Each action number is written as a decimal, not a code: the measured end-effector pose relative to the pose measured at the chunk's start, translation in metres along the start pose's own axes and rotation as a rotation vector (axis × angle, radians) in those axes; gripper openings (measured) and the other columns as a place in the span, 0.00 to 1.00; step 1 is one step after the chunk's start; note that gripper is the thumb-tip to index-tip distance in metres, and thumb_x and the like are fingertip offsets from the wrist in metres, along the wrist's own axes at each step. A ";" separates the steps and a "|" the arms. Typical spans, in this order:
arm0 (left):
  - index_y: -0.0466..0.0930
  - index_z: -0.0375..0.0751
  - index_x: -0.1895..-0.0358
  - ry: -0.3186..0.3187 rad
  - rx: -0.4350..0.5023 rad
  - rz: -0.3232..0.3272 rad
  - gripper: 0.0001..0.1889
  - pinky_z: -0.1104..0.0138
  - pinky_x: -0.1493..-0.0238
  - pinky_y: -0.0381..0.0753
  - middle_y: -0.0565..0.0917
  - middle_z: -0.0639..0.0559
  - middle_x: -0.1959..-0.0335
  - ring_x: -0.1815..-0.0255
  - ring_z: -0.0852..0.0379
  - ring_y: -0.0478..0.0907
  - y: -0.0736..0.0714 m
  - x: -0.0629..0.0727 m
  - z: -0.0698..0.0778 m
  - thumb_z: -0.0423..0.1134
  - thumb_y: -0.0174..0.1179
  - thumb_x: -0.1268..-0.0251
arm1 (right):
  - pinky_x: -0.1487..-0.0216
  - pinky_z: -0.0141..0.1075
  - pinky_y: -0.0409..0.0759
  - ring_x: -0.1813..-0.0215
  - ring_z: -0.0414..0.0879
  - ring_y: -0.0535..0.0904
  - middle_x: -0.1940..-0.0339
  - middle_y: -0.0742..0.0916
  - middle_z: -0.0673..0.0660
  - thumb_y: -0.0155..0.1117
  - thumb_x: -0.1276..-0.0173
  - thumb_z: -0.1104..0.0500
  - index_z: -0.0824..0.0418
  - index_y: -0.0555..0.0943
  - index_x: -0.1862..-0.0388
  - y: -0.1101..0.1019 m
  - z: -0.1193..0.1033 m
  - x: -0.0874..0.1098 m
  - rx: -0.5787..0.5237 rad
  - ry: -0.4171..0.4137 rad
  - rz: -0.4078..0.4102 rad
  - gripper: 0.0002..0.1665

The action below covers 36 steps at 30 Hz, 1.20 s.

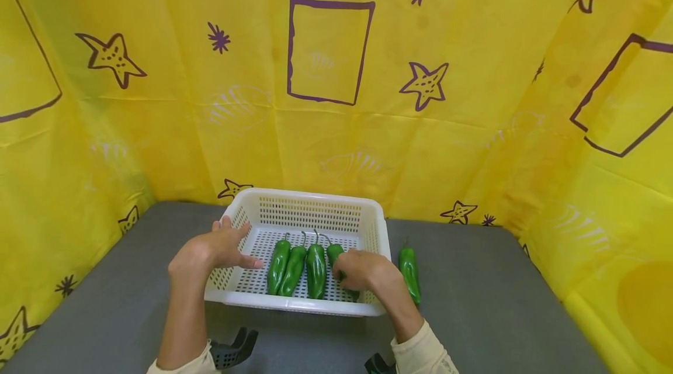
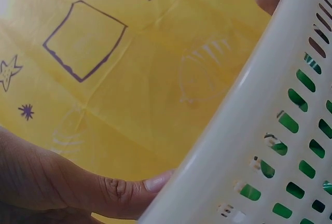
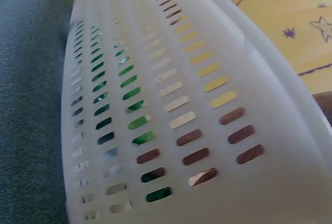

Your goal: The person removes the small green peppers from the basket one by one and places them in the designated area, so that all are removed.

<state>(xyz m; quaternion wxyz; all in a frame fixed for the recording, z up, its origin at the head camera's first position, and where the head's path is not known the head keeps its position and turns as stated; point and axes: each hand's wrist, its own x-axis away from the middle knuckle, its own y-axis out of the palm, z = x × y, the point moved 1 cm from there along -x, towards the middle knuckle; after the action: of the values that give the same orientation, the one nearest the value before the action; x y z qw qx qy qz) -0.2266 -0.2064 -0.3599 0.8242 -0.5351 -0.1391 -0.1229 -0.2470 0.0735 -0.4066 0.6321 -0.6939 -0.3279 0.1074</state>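
Observation:
A white perforated plastic basket (image 1: 305, 302) sits on the table with several long green peppers inside, laid side by side with stems pointing away. My right hand (image 1: 363, 270) reaches over the basket's front right part, its curled fingers around the rightmost green pepper (image 1: 334, 251). At the left rim is my left hand (image 1: 219, 248), thumb pointing inward over the basket and fingers spread. In the left wrist view that thumb (image 2: 129, 193) shows beyond the white rim. Through the basket holes in the right wrist view, green peppers (image 3: 137, 123) and parts of the right hand are visible.
One more green pepper (image 1: 409, 274) lies on the grey table (image 1: 484, 298) just right of the basket. A yellow cloth (image 1: 336, 146) with purple stars and squares hangs behind and along both sides. Dark wrist mounts (image 1: 233, 350) sit near the cream sleeves.

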 end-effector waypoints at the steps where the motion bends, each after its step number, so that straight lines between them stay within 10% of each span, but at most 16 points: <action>1: 0.49 0.36 0.16 -0.002 0.002 -0.001 0.60 0.25 0.25 0.52 0.33 0.19 0.18 0.17 0.18 0.33 0.000 0.000 0.000 0.57 0.76 0.45 | 0.61 0.30 0.75 0.67 0.38 0.74 0.69 0.87 0.46 0.72 0.33 0.65 0.55 0.92 0.61 -0.001 0.000 0.001 -0.003 -0.012 0.009 0.07; 11: 0.49 0.37 0.16 -0.009 0.005 0.001 0.60 0.24 0.27 0.55 0.34 0.19 0.18 0.17 0.18 0.35 0.001 0.001 0.000 0.57 0.76 0.45 | 0.52 0.34 0.81 0.58 0.40 0.81 0.56 0.92 0.51 0.68 0.32 0.67 0.58 0.92 0.54 -0.012 0.003 0.012 -0.051 -0.087 0.082 0.11; 20: 0.49 0.37 0.16 -0.003 0.005 0.000 0.60 0.24 0.27 0.55 0.33 0.18 0.18 0.17 0.17 0.34 0.002 0.000 0.000 0.57 0.76 0.45 | 0.63 0.28 0.73 0.64 0.39 0.72 0.59 0.90 0.53 0.67 0.30 0.67 0.57 0.91 0.51 -0.021 0.011 0.016 -0.037 -0.216 0.162 0.12; 36: 0.49 0.38 0.16 -0.021 -0.013 -0.006 0.60 0.24 0.29 0.59 0.32 0.19 0.18 0.17 0.19 0.35 0.001 0.001 0.000 0.59 0.75 0.44 | 0.68 0.29 0.70 0.67 0.41 0.70 0.59 0.85 0.52 0.67 0.28 0.65 0.54 0.87 0.44 -0.031 0.022 0.026 -0.111 -0.181 0.240 0.17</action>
<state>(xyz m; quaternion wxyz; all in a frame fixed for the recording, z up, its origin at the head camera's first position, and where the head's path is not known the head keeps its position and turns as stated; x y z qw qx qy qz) -0.2251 -0.2064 -0.3601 0.8188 -0.5412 -0.1487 -0.1207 -0.2493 0.1068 -0.3746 0.5433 -0.7492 -0.3040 0.2260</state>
